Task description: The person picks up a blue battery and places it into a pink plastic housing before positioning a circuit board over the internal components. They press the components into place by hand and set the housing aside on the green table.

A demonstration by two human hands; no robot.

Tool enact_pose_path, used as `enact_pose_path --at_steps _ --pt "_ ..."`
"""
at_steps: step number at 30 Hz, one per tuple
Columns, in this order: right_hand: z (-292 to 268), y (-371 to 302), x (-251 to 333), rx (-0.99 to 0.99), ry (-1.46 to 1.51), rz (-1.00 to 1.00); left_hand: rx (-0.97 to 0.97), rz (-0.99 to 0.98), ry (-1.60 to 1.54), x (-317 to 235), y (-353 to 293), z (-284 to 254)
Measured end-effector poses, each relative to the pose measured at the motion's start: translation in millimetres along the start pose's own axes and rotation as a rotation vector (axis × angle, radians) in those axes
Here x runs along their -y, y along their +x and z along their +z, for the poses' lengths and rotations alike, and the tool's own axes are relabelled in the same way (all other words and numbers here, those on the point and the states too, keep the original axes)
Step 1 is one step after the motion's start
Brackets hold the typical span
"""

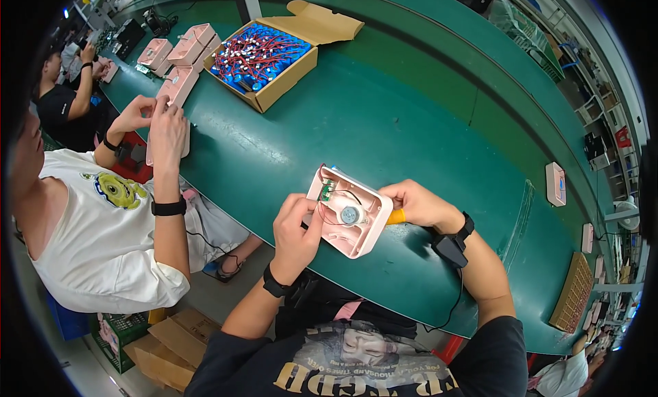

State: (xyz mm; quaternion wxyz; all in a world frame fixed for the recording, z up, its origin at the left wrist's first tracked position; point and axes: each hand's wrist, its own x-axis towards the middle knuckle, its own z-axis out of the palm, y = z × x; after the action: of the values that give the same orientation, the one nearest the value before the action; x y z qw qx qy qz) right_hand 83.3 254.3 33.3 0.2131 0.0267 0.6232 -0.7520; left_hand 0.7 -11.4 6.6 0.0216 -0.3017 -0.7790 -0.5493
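Between my two hands, above the green bench, a pink plastic housing (375,227) is tilted with its hollow side up. Inside it sit a round silver motor (349,215), a small green circuit board (327,189) and thin dark and red wires. My left hand (297,227) is closed at the housing's left wall, thumb and fingers beside the wires; whether it also pinches a wire is too small to tell. My right hand (421,203) grips the far right side. An orange-yellow covering (396,217) shows at one of its fingers, partly hidden by the housing.
An open cardboard box (288,73) of blue cylinders with red wires stands ahead left. Beside it are several pink housings (192,44). To my left a co-worker's hands (164,126) work over another housing. One pink housing (556,184) and a brown tray (572,293) lie right.
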Motion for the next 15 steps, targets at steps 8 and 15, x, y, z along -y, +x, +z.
enact_pose_path --at_steps 8,15 --pt "-0.9 0.3 -2.4 -0.064 -0.205 0.044 -0.016 0.025 0.030 2.6 -1.1 2.7" --pt "-22.2 -3.8 10.5 0.204 -0.569 -0.021 -0.002 0.073 0.087 3.2 -4.4 4.3"
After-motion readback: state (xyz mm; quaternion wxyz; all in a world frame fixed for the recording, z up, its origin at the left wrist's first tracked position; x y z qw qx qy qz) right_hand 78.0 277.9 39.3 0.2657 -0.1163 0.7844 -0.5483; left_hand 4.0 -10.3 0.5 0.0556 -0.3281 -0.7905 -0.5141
